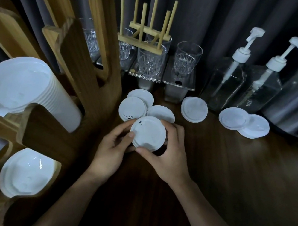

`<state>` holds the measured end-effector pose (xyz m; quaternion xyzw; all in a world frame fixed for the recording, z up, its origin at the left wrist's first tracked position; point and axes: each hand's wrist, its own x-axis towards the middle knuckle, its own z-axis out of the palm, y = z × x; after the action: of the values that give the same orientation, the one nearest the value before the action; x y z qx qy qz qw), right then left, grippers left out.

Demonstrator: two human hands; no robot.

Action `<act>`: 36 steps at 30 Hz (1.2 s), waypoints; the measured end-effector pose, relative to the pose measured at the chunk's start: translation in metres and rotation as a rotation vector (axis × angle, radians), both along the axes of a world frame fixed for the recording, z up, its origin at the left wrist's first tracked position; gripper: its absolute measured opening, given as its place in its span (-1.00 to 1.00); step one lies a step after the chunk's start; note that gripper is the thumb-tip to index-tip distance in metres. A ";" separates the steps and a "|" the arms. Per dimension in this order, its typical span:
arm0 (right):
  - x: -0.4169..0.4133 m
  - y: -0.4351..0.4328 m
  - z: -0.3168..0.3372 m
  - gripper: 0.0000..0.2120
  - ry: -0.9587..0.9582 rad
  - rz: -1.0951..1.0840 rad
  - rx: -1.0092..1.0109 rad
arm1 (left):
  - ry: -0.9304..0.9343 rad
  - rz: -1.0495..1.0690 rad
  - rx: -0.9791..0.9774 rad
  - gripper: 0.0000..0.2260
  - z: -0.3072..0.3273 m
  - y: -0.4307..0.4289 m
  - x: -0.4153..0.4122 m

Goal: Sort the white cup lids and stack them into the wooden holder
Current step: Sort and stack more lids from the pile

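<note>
- My left grip (113, 146) pinches the left edge of a small stack of white lids (148, 132), thumb on top near the rim, the other fingers curled under it
- My right grip (167, 153) holds the same stack from the right, fingers wrapped over its far edge and thumb pressed to its near edge; the stack is raised above the tabletop (232, 176), tilted a little toward me, with its top face showing
- Just beyond the stack three loose lids (133, 108) lie flat on the dark wood in an overlapping cluster; the left one has a small dark mark near its edge
- Farther right a single lid (194, 109) lies by itself; beyond it a pair of lids (233, 118) lies overlapped, the left one on top
- To my left stands the wooden holder (50, 132); its upper slot holds a long row of lids (16, 84) lying on its side, and its lower slot holds a shorter row (25, 173)
- At the back, clear glasses (150, 59) sit on small clear stands, with a wooden peg rack (146, 29) resting across some of them
- Right of the glasses stand two clear pump bottles (226, 80) with white pumps; a grey curtain (210, 14) hangs behind everything
</note>
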<state>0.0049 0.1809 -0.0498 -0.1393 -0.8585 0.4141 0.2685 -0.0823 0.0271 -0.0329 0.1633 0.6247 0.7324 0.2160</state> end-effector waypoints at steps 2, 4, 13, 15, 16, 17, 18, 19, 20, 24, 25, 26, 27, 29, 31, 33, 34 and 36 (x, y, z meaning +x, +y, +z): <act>0.000 0.005 0.000 -0.36 -0.003 0.016 0.016 | -0.041 0.025 0.023 -0.68 -0.002 0.001 -0.001; 0.001 0.013 0.001 -0.50 0.015 -0.006 0.037 | -0.049 0.043 0.019 -0.68 -0.004 0.002 0.000; -0.002 0.065 0.003 -0.54 -0.188 -0.127 0.271 | -0.048 0.082 -0.015 -0.79 -0.003 0.005 0.002; -0.007 0.068 0.004 -0.48 -0.246 -0.086 0.279 | -0.033 0.068 -0.025 -0.82 -0.002 0.005 0.003; -0.010 0.068 0.003 -0.47 -0.269 -0.070 0.282 | -0.027 0.066 -0.032 -0.83 -0.002 0.005 0.003; -0.012 0.068 0.003 -0.46 -0.290 -0.060 0.282 | -0.021 0.066 -0.038 -0.83 -0.002 0.005 0.003; -0.013 0.067 0.002 -0.46 -0.308 -0.057 0.280 | -0.019 0.066 -0.041 -0.83 -0.002 0.005 0.003; -0.014 0.066 0.000 -0.46 -0.322 -0.060 0.282 | -0.017 0.065 -0.043 -0.83 -0.002 0.005 0.002; -0.014 0.066 -0.001 -0.48 -0.330 -0.066 0.284 | -0.017 0.065 -0.044 -0.83 -0.002 0.005 0.003; -0.011 0.064 -0.003 -0.57 -0.332 -0.095 0.232 | -0.016 0.063 -0.057 -0.83 -0.003 0.006 0.002; -0.010 0.064 -0.003 -0.58 -0.332 -0.102 0.219 | -0.012 0.062 -0.061 -0.83 -0.004 0.006 0.001; -0.009 0.064 -0.003 -0.57 -0.329 -0.110 0.212 | -0.009 0.062 -0.062 -0.83 -0.005 0.006 0.001; -0.008 0.064 -0.003 -0.57 -0.321 -0.117 0.213 | -0.008 0.065 -0.061 -0.84 -0.006 0.006 0.001; -0.006 0.065 -0.005 -0.58 -0.300 -0.138 0.214 | -0.014 0.068 -0.056 -0.85 -0.006 0.006 0.001; -0.005 0.065 -0.005 -0.61 -0.263 -0.175 0.208 | -0.020 0.069 -0.048 -0.85 -0.006 0.006 0.002; -0.002 0.064 -0.003 -0.61 -0.191 -0.219 0.200 | -0.013 0.069 -0.045 -0.84 -0.005 0.006 0.002; 0.000 0.063 -0.001 -0.60 -0.145 -0.239 0.196 | -0.007 0.069 -0.047 -0.84 -0.004 0.006 0.002; 0.005 0.063 0.004 -0.58 -0.068 -0.268 0.194 | -0.001 0.068 -0.054 -0.85 -0.004 0.006 0.002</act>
<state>0.0097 0.2436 -0.0458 -0.2400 -0.8767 0.2849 0.3042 -0.0802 0.0330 -0.0373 0.1360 0.6494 0.7221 0.1957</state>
